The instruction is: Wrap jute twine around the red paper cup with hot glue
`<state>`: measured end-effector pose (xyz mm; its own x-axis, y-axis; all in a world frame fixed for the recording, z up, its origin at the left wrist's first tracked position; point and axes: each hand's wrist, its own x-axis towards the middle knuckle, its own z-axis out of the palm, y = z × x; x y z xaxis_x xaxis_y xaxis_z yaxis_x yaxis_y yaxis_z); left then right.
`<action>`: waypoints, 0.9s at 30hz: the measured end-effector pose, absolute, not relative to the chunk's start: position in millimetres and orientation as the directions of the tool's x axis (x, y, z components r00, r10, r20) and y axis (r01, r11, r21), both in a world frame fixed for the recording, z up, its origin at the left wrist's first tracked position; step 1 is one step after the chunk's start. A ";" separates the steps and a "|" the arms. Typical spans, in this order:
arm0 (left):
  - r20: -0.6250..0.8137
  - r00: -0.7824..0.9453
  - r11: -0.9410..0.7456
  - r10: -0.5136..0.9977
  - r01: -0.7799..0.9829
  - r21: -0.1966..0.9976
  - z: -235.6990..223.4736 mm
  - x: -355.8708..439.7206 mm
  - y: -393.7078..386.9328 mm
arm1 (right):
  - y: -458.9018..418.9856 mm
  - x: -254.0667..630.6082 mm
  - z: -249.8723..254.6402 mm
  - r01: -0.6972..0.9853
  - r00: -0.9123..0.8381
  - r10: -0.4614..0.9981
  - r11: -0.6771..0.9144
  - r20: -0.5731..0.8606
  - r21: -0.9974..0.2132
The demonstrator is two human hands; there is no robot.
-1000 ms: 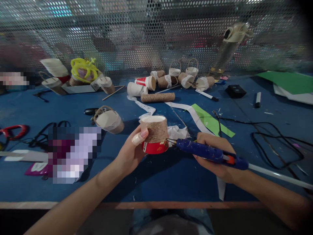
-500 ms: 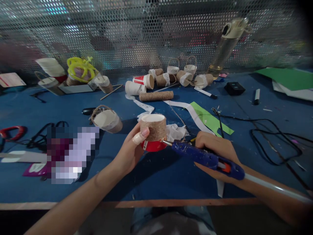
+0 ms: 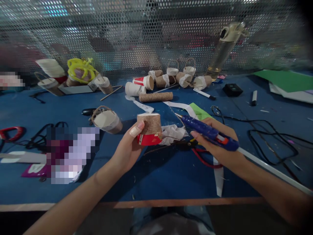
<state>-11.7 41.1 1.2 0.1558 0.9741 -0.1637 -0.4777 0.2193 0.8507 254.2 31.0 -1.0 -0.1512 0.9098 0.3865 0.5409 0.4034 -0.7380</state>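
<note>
My left hand [image 3: 130, 145] is closed round a red paper cup [image 3: 149, 139], its thumb on the near side. Brown twine [image 3: 151, 124] is wound about the upper part of the cup; red shows below. In my right hand [image 3: 217, 137] is a blue hot glue gun [image 3: 207, 130] with a long white glue stick out of its back end. Its metal nozzle points up and left, apart from the cup. Just right of the cup lies crumpled white lace [image 3: 172, 133]. Scissors with red handles [image 3: 205, 160] lie partly hidden under my right hand.
A twine roll [image 3: 156, 96] lies mid-table, with several small twine-wrapped baskets [image 3: 184, 79] behind it. One basket [image 3: 107, 120] stands left of the cup. A water bottle [image 3: 223, 50] stands at the mesh panel [image 3: 137, 39]. Black cable [image 3: 269, 160] loops on the right.
The glue gun's nozzle has left the cup's side and moved up and right. The cup has shifted slightly left and tilted. The red-handled scissors have come into view beneath my right hand.
</note>
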 end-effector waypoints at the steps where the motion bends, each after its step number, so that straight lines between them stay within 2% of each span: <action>1: -0.163 0.214 0.249 0.963 -0.476 0.843 0.7 -11.9 40.3 | 33.3 255.9 -1.9 0.593 -0.125 0.921 0.367 0.368 -0.717; 3: -0.155 0.337 0.303 0.929 -0.445 0.843 -1.5 -12.2 38.8 | 38.3 259.3 -4.3 0.697 -0.098 0.933 0.313 0.347 -0.645; 5: -0.143 0.442 0.335 0.886 -0.394 0.856 -4.5 -12.3 37.9 | 44.0 262.8 -6.8 0.770 -0.123 0.913 0.335 0.388 -0.543; 8: -0.137 0.576 0.384 0.806 -0.331 0.862 -7.8 -10.9 37.8 | 53.5 266.5 -10.8 0.769 -0.286 0.831 0.495 0.477 -0.403; 11: -0.122 0.677 0.430 0.726 -0.307 0.849 -7.8 -7.4 38.8 | 61.5 265.7 -14.0 0.710 -0.420 0.758 0.617 0.498 -0.340; 16: -0.093 0.752 0.449 0.653 -0.285 0.847 -7.8 -2.3 40.2 | 65.1 256.8 -17.4 0.740 -0.485 0.707 0.645 0.515 -0.189; 21: -0.151 0.809 0.520 0.569 -0.211 0.828 -9.3 -0.3 39.8 | 61.2 248.3 -22.5 0.800 -0.519 0.677 0.599 0.523 0.018; 27: -0.178 0.809 0.540 0.560 -0.194 0.819 -6.4 1.4 38.3 | 59.1 244.0 -25.3 0.802 -0.555 0.647 0.583 0.523 0.130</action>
<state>1.4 38.3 -6.4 0.8091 0.5600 -0.1782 -0.1936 0.5402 0.8190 244.0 59.1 -25.3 -0.5554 0.6468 0.5227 0.8017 0.5834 0.1300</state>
